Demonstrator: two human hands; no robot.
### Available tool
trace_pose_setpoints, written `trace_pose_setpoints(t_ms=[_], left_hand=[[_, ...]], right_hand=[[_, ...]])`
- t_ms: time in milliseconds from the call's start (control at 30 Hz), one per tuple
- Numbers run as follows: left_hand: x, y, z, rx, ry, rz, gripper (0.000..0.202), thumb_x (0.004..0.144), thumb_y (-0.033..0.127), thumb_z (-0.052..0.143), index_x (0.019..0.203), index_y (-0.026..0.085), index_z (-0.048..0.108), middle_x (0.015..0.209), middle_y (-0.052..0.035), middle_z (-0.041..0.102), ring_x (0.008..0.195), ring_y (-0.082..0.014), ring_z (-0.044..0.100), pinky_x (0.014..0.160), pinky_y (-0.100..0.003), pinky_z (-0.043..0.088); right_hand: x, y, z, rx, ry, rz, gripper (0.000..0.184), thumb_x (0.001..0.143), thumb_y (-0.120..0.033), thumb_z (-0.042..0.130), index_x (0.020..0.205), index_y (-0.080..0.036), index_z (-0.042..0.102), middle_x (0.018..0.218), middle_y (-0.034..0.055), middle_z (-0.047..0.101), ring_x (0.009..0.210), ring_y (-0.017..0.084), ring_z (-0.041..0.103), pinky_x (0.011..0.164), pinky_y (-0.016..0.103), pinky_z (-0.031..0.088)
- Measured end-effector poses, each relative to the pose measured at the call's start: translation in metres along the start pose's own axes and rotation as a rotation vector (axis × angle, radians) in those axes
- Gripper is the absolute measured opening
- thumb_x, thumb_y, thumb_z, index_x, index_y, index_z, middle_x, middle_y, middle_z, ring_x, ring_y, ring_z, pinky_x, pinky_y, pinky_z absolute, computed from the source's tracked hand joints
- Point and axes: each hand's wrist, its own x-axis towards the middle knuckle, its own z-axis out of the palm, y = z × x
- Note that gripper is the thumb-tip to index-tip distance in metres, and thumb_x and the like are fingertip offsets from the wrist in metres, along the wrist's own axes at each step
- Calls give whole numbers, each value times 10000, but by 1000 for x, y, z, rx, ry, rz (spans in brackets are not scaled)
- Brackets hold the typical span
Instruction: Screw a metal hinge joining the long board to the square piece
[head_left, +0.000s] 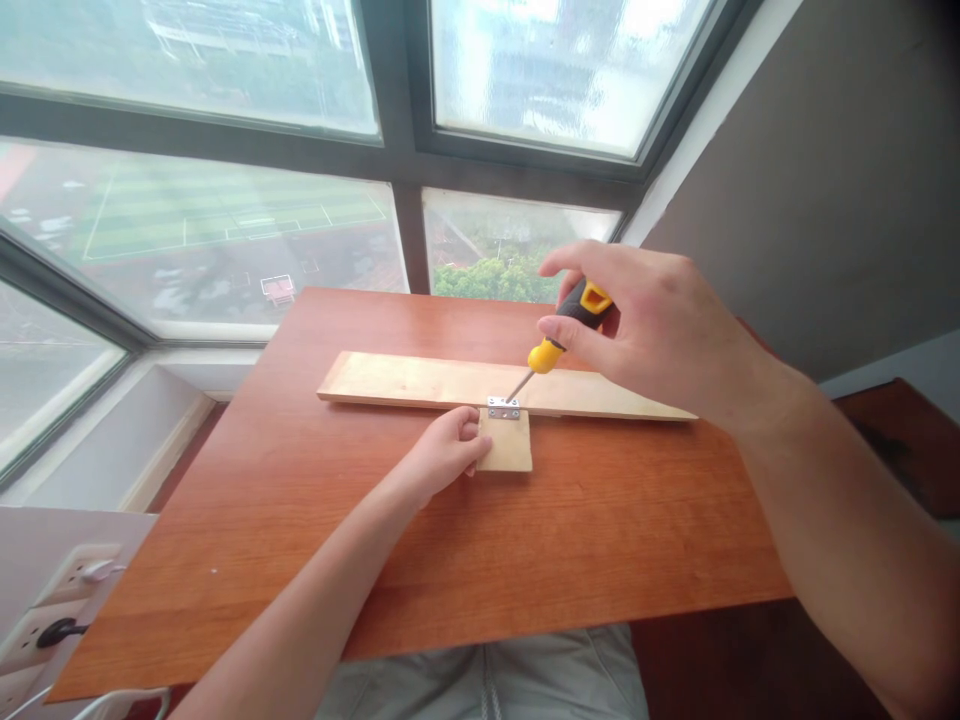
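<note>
My right hand (645, 325) is closed around a yellow and black screwdriver (559, 342), whose tip rests on a small metal hinge (503, 407). The hinge sits where a long pale wooden plank (420, 382) meets a small wooden block (510, 445). My left hand (442, 452) has its fingers curled against the left edge of the small block, holding it in place on the reddish wooden table (465, 560).
Large windows (225, 200) run along the far side of the table, and a grey wall stands on the right. Wall sockets with plugs (67, 610) are at the lower left. My lap shows below the table's front edge.
</note>
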Motion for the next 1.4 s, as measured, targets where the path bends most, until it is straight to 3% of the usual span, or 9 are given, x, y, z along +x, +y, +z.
trace_pose_setpoints(t_ms=[533,667,833,867,900,1033,1167,1267,1400], left_hand=[[-2,-4,-9,194,83,71,233,795,296,658,984,171,609,765,-30,674,579,-153,612,499,-251,461],[-2,-5,-13,245,118,106,243,804,319,664,1008,188,642,751,-30,699,584,-166,629,508,-252,451],[-3,-5,-15,249,149,105,228,799,335,682,960,203,588,738,-14,697,595,-173,643,521,-253,429],[-3,-5,-15,250,154,104,222,802,338,681,940,209,564,736,-8,693,600,-174,648,529,-253,426],[-4,-4,-15,256,155,108,215,806,336,678,917,214,539,730,-2,687,604,-175,651,540,-254,427],[-6,1,-15,352,142,170,182,806,293,662,831,227,494,729,5,658,641,-174,643,608,-270,444],[-9,5,-14,447,143,211,130,813,283,642,821,230,523,800,-12,670,693,-182,638,630,-271,442],[-9,7,-15,504,151,219,111,824,288,629,819,232,533,789,-16,674,700,-187,636,624,-269,431],[-9,7,-17,639,155,224,94,843,289,599,822,230,530,812,-22,687,716,-192,640,626,-272,422]], right_hand=[[-31,30,3,106,121,191,258,835,-342,688,1077,-254,666,917,18,724,724,196,633,705,357,507],[-49,48,10,231,175,373,186,805,-403,723,928,-269,686,895,34,725,747,231,659,672,381,517],[-92,76,31,823,348,791,222,753,-455,782,818,-286,653,833,10,661,688,193,668,657,343,557],[-103,79,37,981,264,852,162,780,-434,763,807,-322,651,917,16,676,765,185,675,726,314,560],[-115,81,44,1068,311,900,204,780,-439,760,814,-281,636,902,11,670,737,176,676,708,322,574],[-157,74,68,1389,-93,961,238,847,-425,694,1000,-274,591,964,52,702,799,195,689,733,356,579],[-177,64,74,1182,-196,826,399,825,-405,726,1183,-294,590,1193,88,661,1015,254,670,930,455,530],[-181,69,69,817,-294,623,271,874,-336,671,1140,-298,638,1242,77,640,1184,273,596,1089,491,412],[-190,86,81,488,-254,451,218,901,-215,567,1095,-279,645,1152,57,647,1090,250,624,1017,466,461]])
